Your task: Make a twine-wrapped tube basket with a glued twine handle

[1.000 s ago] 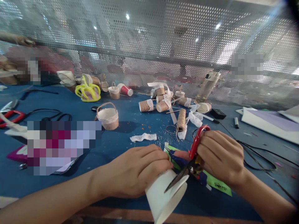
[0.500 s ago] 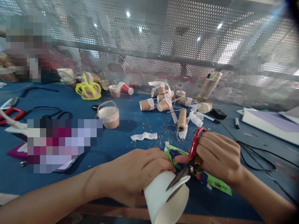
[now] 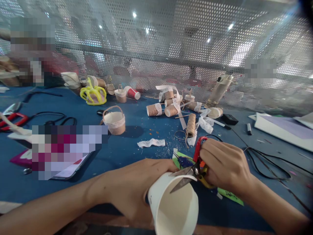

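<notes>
A white paper cup (image 3: pixel 157 202) lies on its side near the table's front edge, its opening turned toward me. My left hand (image 3: pixel 137 186) is wrapped around its far left side, some fingers hidden behind it. In my right hand (image 3: pixel 225 163) are scissors (image 3: pixel 196 170) with red and yellow handles. Their blades are apart and straddle the cup's rim, where a narrow cut strip (image 3: pixel 189 177) sticks out to the right. Beyond the cup, a green paper strip (image 3: pixel 230 196) and a small dark blue tool (image 3: pixel 183 161) lie partly covered by the scissors and hand.
A small twine-handled basket (image 3: pixel 114 123) stands left of centre. Lace (image 3: pixel 151 143), a twine spool (image 3: pixel 191 125) and several wrapped cups (image 3: pixel 172 110) lie farther back. Red-handled scissors (image 3: pixel 14 121) and a phone (image 3: pixel 73 166) are left; black cables (image 3: pixel 266 166) run right. A perforated metal screen (image 3: pixel 151 49) closes the back.
The cup has turned so its opening faces me more. My right hand and the scissors have shifted slightly left and up, with the blades now farther along the rim.
</notes>
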Demonstrator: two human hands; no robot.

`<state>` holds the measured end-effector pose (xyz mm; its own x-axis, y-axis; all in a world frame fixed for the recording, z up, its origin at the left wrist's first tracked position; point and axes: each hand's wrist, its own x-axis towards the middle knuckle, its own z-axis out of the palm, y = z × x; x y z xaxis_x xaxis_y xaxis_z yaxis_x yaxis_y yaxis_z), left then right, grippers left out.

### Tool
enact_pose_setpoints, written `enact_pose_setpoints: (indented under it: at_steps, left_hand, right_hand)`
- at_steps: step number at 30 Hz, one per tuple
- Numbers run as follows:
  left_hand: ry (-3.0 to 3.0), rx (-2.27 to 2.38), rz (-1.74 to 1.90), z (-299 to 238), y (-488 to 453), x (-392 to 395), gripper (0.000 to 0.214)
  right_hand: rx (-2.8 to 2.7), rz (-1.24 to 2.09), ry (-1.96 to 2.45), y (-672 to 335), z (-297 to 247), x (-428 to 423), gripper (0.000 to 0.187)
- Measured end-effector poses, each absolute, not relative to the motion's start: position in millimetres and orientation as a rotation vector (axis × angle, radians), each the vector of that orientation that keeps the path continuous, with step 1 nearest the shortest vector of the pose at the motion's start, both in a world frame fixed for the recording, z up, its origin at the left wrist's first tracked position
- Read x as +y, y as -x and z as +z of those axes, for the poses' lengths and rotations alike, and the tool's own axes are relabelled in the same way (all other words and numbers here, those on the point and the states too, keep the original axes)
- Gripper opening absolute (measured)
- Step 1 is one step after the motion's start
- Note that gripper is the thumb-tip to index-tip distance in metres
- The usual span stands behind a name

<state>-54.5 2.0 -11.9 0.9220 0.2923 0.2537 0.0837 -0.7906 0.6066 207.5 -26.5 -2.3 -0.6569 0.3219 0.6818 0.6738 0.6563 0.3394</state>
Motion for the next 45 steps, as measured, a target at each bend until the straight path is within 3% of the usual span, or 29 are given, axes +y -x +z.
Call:
enact_pose_setpoints:
  at_steps: [15, 25, 45]
  left_hand:
    - [-1.985, 0.117, 0.342, -3.2, 52.7, 10.2, 0.085]
    - [-1.792, 0.500, 0.698, -16.1, 46.1, -0.9, 0.071]
    - [-1.994, 0.365, 0.593, -8.7, 49.0, 1.2, 0.061]
  right_hand:
    - [-2.375, -0.616, 0.979, -203.6, -4.9, -33.2, 0.026]
    - [-2.257, -0.517, 1.326, -205.4, -5.1, -31.8, 0.038]
    - [-2.398, -0.405, 1.284, -208.7, -5.6, -34.2, 0.039]
